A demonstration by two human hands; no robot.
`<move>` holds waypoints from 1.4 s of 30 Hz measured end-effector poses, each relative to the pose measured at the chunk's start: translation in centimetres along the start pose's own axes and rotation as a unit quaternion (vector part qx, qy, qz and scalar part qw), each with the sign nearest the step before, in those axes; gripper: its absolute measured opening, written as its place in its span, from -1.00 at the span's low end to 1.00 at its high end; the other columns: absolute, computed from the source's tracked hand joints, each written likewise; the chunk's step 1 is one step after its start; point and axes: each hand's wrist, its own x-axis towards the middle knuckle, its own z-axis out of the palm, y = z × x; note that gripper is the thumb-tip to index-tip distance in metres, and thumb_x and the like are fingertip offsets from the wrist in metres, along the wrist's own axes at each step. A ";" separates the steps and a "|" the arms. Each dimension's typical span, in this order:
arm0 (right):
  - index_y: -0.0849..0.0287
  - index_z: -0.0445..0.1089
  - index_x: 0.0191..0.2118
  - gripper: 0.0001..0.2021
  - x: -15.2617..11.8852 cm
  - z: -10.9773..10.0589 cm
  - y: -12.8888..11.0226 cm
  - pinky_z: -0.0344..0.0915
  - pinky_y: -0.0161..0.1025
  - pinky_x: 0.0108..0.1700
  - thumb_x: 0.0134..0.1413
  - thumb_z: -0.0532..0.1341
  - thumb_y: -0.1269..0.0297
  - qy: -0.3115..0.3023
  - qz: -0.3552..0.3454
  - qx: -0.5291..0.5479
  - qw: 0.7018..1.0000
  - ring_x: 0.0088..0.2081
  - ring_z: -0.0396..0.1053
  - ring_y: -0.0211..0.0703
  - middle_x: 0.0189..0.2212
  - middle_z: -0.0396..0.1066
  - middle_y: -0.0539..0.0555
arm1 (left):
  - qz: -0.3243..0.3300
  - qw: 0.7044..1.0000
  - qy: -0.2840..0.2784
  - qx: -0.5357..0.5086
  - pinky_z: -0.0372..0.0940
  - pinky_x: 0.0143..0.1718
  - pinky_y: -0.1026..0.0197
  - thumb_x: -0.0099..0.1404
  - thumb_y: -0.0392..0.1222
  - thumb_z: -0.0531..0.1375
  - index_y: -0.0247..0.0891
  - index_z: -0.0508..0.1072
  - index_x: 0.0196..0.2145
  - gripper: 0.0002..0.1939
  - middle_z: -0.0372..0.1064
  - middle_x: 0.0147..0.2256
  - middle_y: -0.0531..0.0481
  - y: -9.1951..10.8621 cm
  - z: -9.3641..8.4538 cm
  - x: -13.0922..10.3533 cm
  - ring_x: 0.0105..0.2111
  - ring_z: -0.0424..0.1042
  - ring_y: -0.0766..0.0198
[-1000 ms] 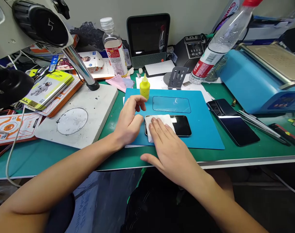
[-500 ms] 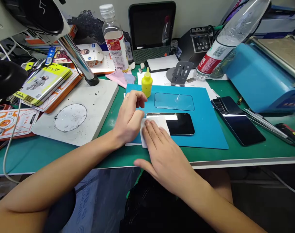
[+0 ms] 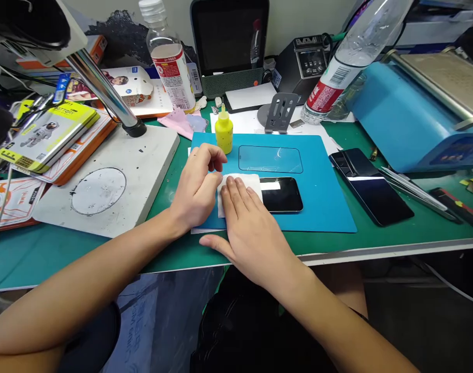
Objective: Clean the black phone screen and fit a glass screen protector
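A black phone (image 3: 282,196) lies face up on a blue mat (image 3: 325,207), its left part covered by a white wipe (image 3: 252,181). My right hand (image 3: 255,233) lies flat over the wipe, fingers together and stretched out, thumb apart, pressing it on the glass. By the phone's left end my left hand (image 3: 199,186) is curled, thumb and fingers bent; whether it grips anything is hidden. Behind the phone rests a clear screen protector with a black border (image 3: 270,159). Close to my left fingers stands a small yellow dropper bottle (image 3: 224,133).
Left is a microscope stand (image 3: 104,191) with boxes (image 3: 49,132) beside it. A second phone (image 3: 372,186) and tweezers (image 3: 418,191) lie right of the mat. Behind are a metal phone holder (image 3: 282,113), two plastic bottles and a blue machine (image 3: 407,114).
The whole view has shifted slightly, so things appear a little further left. Both hands keep nearly the same place on the phone and wipe.
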 end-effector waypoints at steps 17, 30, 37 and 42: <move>0.70 -0.02 0.42 0.05 -1.5 -0.6 3.4 -0.01 0.24 0.44 0.27 -0.03 -0.34 0.013 0.099 -0.026 0.995 0.48 -0.13 0.41 0.45 -0.13 0.61 | -0.003 0.986 -0.107 0.128 0.22 -0.06 -0.10 0.18 -0.32 0.03 -0.18 0.33 -0.10 -0.69 0.39 -0.20 -0.06 0.5 0.0 0.2 -0.17 0.32 0.05; 0.61 0.02 0.42 -0.07 -6.1 -1.6 6.6 0.06 0.24 0.42 0.36 -0.12 -0.26 0.004 0.048 -0.060 0.997 0.47 -0.06 0.30 0.45 -0.06 0.51 | 0.024 0.980 -0.122 0.156 0.18 -0.07 -0.07 0.26 -0.31 0.01 -0.19 0.38 -0.14 -0.75 0.40 -0.20 -0.07 0.7 0.0 0.0 -0.16 0.31 0.04; 0.48 0.03 0.45 -0.16 -8.4 -2.1 6.5 0.11 0.26 0.40 0.40 -0.13 -0.21 0.012 0.090 -0.083 0.992 0.48 -0.05 0.24 0.46 -0.01 0.37 | 0.081 0.963 -0.188 0.178 0.21 0.00 -0.07 0.41 0.13 0.14 -0.25 0.40 0.01 -0.58 0.41 -0.08 -0.13 0.6 0.2 -0.2 -0.07 0.31 -0.01; 0.37 0.03 0.46 -0.18 -7.8 -2.3 7.0 0.09 0.34 0.38 0.40 -0.15 -0.22 0.006 0.118 -0.067 0.991 0.48 -0.08 0.28 0.46 0.02 0.26 | 0.128 0.962 -0.177 0.165 0.20 0.00 -0.02 0.34 0.23 0.25 -0.22 0.43 0.02 -0.49 0.45 -0.07 -0.11 0.5 0.2 -0.2 -0.09 0.34 0.02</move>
